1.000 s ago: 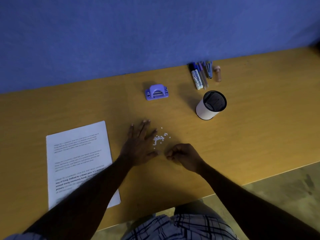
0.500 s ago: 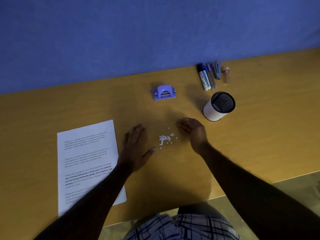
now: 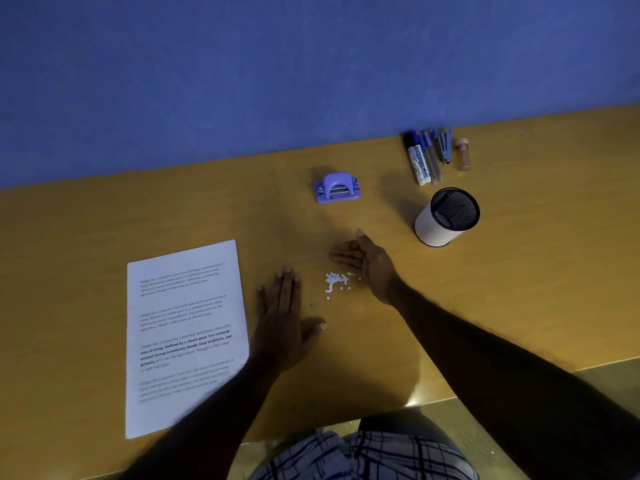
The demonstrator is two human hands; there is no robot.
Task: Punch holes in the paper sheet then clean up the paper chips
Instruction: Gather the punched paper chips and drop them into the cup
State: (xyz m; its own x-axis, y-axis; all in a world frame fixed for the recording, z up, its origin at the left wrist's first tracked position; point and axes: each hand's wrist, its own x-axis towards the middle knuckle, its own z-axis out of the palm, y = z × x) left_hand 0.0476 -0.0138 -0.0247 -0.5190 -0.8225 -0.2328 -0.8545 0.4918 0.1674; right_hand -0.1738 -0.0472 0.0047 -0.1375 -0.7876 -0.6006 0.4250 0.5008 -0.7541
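Paper sheet (image 3: 187, 327) lies lower left on the tabletop (image 3: 104, 220), one near corner covered by a forearm (image 3: 207, 414); punched holes cannot be made out in the dim light. Just right, the left hand (image 3: 282, 323) rests flat, fingers straight, holding nothing. At centre the paper chips (image 3: 336, 280) cluster, below the purple hole punch (image 3: 336, 187). The right hand (image 3: 365, 261) stands on edge beside them, fingers straight, empty. A fast sweep could scatter the light chips past the left hand or off the near edge. Chips under the right hand would be hidden.
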